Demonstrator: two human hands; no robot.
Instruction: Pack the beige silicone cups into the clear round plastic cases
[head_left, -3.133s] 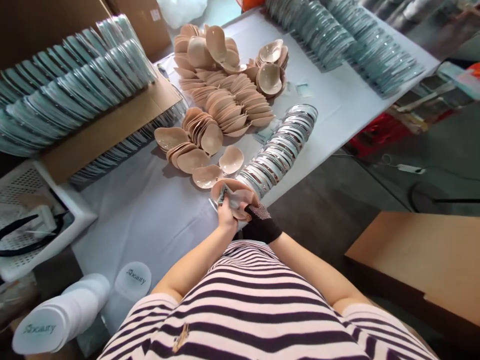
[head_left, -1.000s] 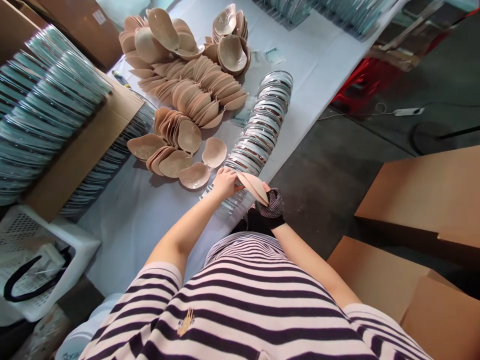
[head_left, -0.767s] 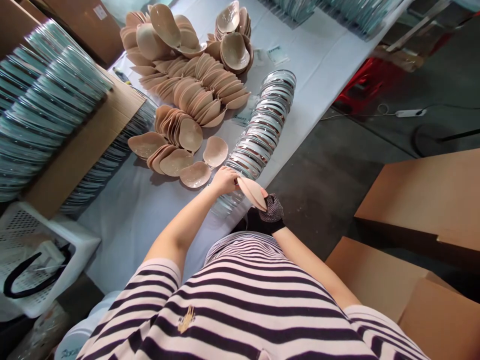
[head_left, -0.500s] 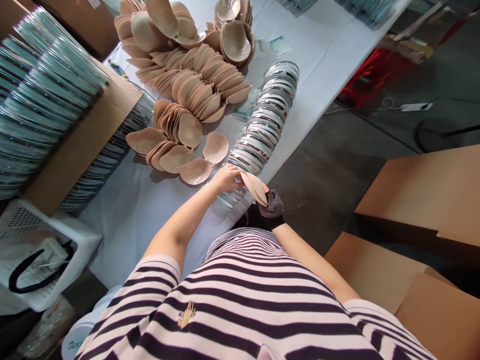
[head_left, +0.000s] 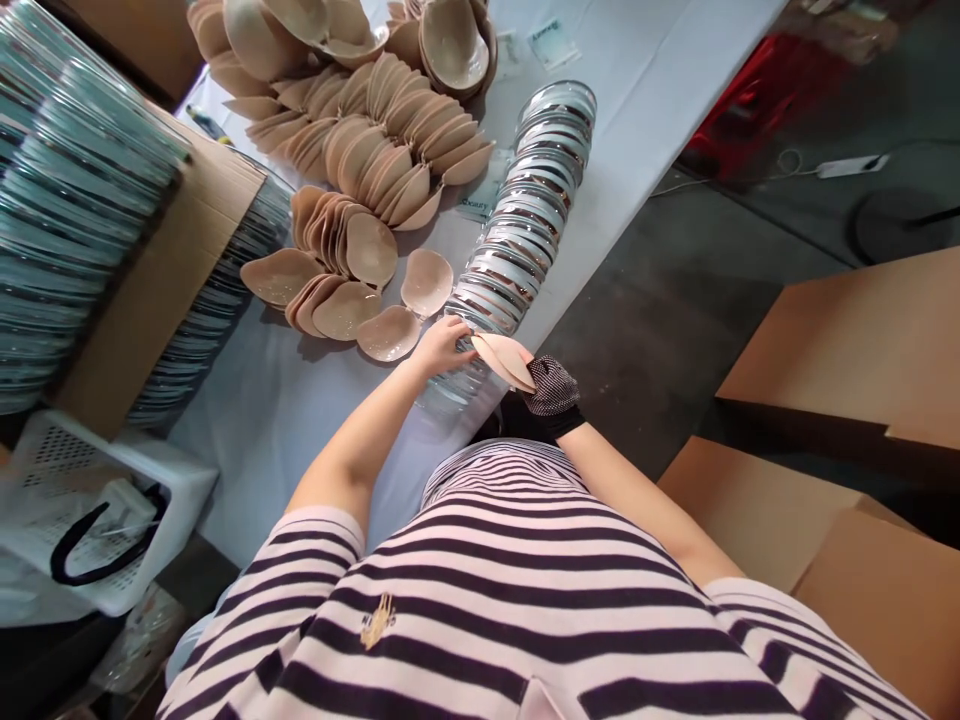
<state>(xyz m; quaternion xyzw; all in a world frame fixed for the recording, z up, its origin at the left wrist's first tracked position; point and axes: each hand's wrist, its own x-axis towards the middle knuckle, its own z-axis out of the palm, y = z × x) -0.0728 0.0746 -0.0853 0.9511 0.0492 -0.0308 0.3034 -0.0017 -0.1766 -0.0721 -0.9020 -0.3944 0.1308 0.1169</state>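
Fingers of my gloved right hand (head_left: 553, 388) pinch a beige cup pad (head_left: 504, 360) by its near end, and my bare left hand (head_left: 442, 345) closes its fingertips on the pad's other tip; between them the pad hangs just past the table edge (head_left: 585, 270), right at the near end of the row of clear-packed pieces (head_left: 517, 240). That row runs along the edge on my right, leaving only a thin strip of white cloth (head_left: 645, 130) between it and the drop to the concrete floor (head_left: 675, 310). Left of the row, a narrow lane of bare cloth separates it from the loose pads. Nearest my left hand two single cups (head_left: 409, 310) lie open side up, one touching the other; beyond them I count three fanned bunches of beige pads (head_left: 375, 160), too overlapped to number singly, and one nest of bowl-like cups (head_left: 450, 40) at the far end. Bare cloth opens wide toward me, before my left forearm. On the far left a cardboard flap (head_left: 180, 250) overhangs the table, with banded stacks of teal packs (head_left: 75, 200) above and beneath it. A white perforated basket (head_left: 105, 500) sits off the table's left corner. Two brown cartons (head_left: 847, 350) crowd the floor to my right.
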